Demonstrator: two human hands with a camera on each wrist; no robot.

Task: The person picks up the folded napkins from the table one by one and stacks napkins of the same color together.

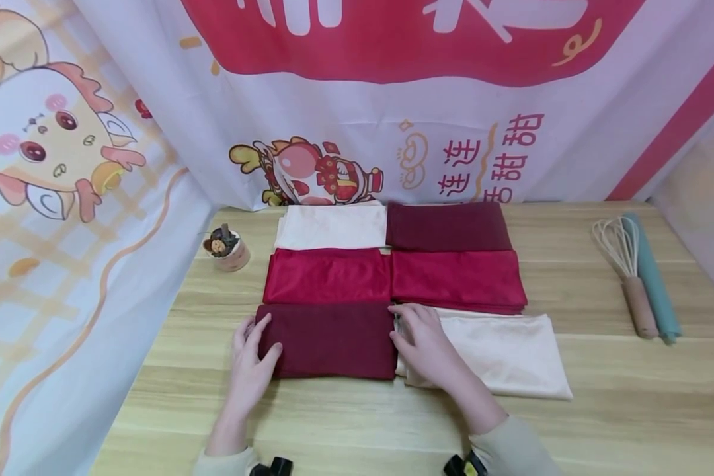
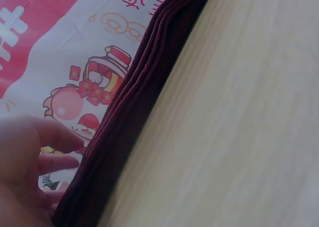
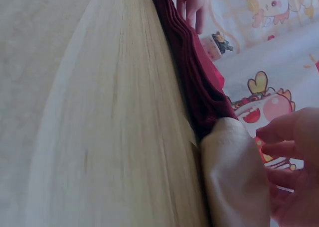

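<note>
A folded dark maroon cloth [image 1: 330,340] lies at the front of the wooden table [image 1: 619,423]. My left hand [image 1: 252,360] rests flat on its left edge with straight fingers. My right hand [image 1: 419,340] lies with straight fingers at its right edge, where it meets a folded cream cloth [image 1: 500,354]. In the left wrist view the maroon cloth's stacked folds [image 2: 129,112] run beside my fingers [image 2: 35,152]. The right wrist view shows the maroon cloth [image 3: 197,82], the cream cloth [image 3: 232,177] and my right fingers [image 3: 289,162].
Behind lie two bright red folded cloths [image 1: 327,276] [image 1: 457,280], a cream one [image 1: 332,226] and a dark maroon one [image 1: 447,226]. A small figurine cup [image 1: 226,249] stands at the left. A whisk [image 1: 627,268] and a teal roll [image 1: 651,274] lie at the right. A printed banner [image 1: 393,99] hangs behind.
</note>
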